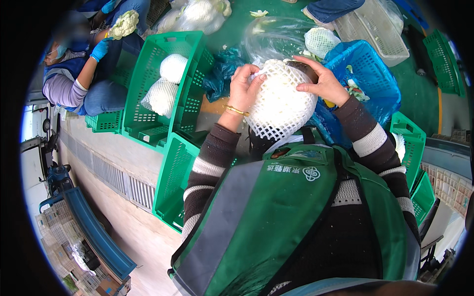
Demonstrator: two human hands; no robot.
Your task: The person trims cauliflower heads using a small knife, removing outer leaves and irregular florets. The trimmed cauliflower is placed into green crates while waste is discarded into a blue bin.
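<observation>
A cauliflower head [283, 94] in a white foam net sleeve [272, 127] rests before me, above my lap. My left hand [246, 83] pinches the sleeve at its upper left edge, thumb on the net. My right hand [326, 79] is at the upper right of the head, its thumb and fingers on either side of a dark knife blade [305, 70]. A yellow part [329, 103], apparently the knife's handle, shows below that palm. Fingers of the right hand reach to the sleeve's top. The head's underside is hidden.
At left, a green crate [148, 127] holds two netted heads [163, 94]. Right of my hands stands a blue-lined basket [385, 83] with leaf trimmings [355, 90]. Beyond lie a clear plastic bag [274, 40] and another netted head [321, 41]. A gloved co-worker [68, 81] holds a cauliflower [126, 25].
</observation>
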